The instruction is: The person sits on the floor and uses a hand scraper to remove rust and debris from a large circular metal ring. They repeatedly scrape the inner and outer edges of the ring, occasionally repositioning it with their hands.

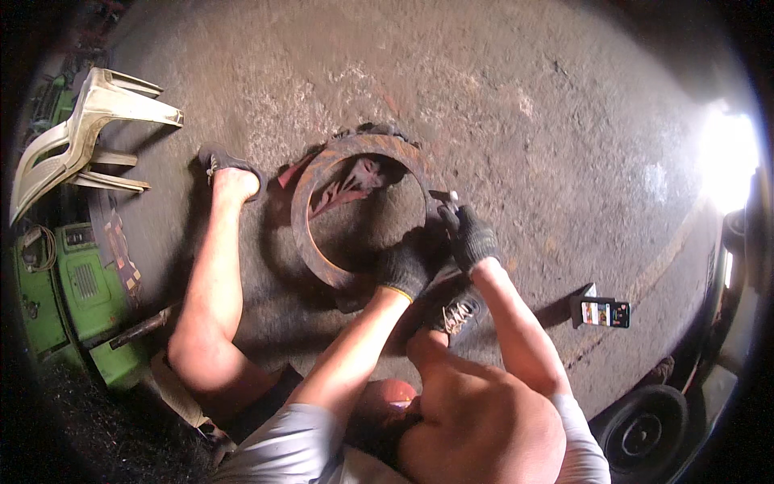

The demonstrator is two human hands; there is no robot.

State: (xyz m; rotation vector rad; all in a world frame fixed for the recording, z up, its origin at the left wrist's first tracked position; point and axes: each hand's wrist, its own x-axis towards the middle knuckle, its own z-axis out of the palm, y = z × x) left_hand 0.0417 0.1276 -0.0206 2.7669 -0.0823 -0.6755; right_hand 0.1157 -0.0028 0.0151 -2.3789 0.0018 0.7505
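Note:
A large rusty metal ring (302, 211) lies between my feet, raised a little off the floor. My left hand (405, 270), in a dark knit glove with a yellow cuff edge, is at the ring's near right rim. Its fingers are lost in shadow, so their grip does not show. To the right of the ring, my right hand (474, 239), also gloved, is closed around a hammer (445, 197). The hammer's metal head sticks out beyond my fingers, close to the ring's outer edge. A crumpled reddish cloth (348, 187) shows through the ring's opening.
A phone (605, 313) leans on a small stand to the right. At the far left is a whitish plastic chair (89, 133), with a green machine (85, 282) nearer me. A wheel (642, 434) stands at lower right. Rough, stained floor (500, 73) surrounds the ring.

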